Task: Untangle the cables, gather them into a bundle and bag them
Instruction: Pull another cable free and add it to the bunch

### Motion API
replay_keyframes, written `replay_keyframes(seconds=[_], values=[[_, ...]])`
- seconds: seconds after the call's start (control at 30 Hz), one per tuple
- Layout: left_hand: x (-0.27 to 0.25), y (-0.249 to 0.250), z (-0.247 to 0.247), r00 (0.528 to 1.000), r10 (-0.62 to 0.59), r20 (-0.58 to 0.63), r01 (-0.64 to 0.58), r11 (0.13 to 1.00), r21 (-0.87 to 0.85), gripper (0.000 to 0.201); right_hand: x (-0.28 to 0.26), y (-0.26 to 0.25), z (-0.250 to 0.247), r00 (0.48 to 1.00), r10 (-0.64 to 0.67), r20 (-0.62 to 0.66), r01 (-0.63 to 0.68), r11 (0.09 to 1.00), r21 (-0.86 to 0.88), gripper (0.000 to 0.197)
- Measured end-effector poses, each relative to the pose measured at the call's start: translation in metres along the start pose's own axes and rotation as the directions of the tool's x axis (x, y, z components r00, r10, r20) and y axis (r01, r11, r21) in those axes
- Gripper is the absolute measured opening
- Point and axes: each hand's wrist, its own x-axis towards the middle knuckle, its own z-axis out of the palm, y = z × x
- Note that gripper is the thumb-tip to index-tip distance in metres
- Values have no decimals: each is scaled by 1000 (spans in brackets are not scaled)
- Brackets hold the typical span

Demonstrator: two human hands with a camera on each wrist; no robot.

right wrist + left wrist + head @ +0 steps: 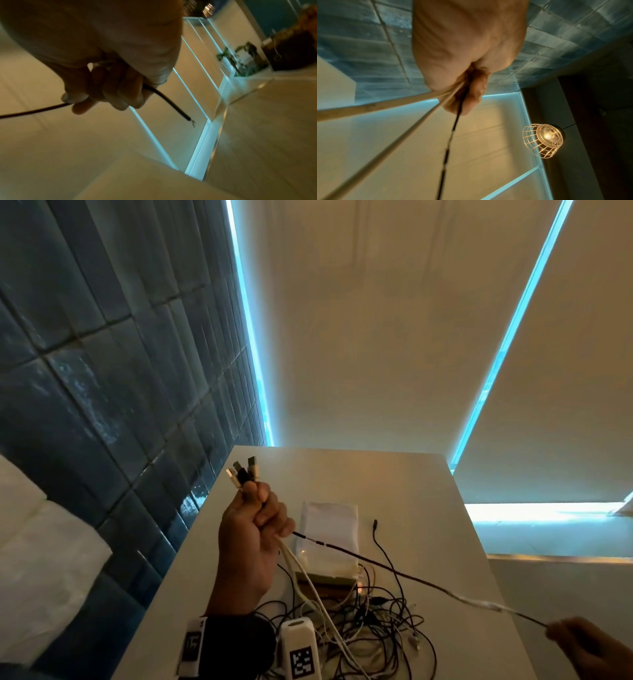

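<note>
Untangling is underway: left hand (255,539) is fisting the plugs (242,472) while right hand (579,642), at four o'clock, is pinching one black cable (394,571) taut above the tangle (370,628). Next, it probably needs pulling free; bag (330,537) is lying at twelve.

From the head view I am seeing only the knuckles of the right hand (589,648); the lower right corner is cutting off the rest. The near edge is also cutting off the tangled cables (363,621) on the desk (428,508), so I cannot tell how far the pile runs. The fist of the left hand (255,529) is hiding how the connector ends (241,472) are sitting in its grip. The white bag (330,537) is partly going under cables at its near end. In the left wrist view the black cable (447,146) is blurring and running off the bottom edge.
</note>
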Motion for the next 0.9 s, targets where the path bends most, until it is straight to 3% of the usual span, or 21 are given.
replay_keyframes(seconds=[0.03,0.1,0.2,0.23,0.3,0.37,0.43,0.47,0.5,0.57,0.67,0.8,0.9], values=[[-1,-2,4,1000,0,8,0,1000,-15,23,3,8,1,998,-54,33,57,994,-89,8],[-5,-4,12,999,-11,39,13,999,-46,26,0,6,7,984,-56,172,98,965,-244,19],[-12,0,28,990,-53,134,67,992,-109,36,-8,-22,11,940,-32,341,151,933,-326,64],[-15,-1,36,983,-72,170,95,987,-127,39,-15,-49,10,928,-70,365,177,947,-267,60],[-21,-5,52,963,-110,245,152,975,-160,40,-37,-109,8,915,-280,290,291,957,5,29],[-25,-15,67,942,-138,305,192,969,-155,37,-62,-171,14,815,-504,285,411,851,328,35],[-29,-23,77,928,-167,333,212,972,-102,31,-81,-215,30,662,-612,432,370,769,522,49],[-30,-26,79,928,-176,328,206,977,-60,29,-88,-226,41,585,-649,486,337,740,582,44],[-30,-27,80,934,-176,310,189,982,-13,29,-91,-232,52,545,-666,509,287,719,633,31],[-29,-27,76,947,-168,275,161,986,48,29,-92,-232,64,573,-653,496,166,684,710,13],[-27,-24,69,962,-163,222,164,986,12,28,-85,-211,67,632,-596,496,66,679,731,28],[-22,-18,54,984,-112,135,118,992,-37,24,-75,-168,66,761,-391,517,-13,789,615,48],[-18,-15,47,990,-107,90,110,994,-27,28,-70,-134,67,808,-250,534,-79,851,519,59]])
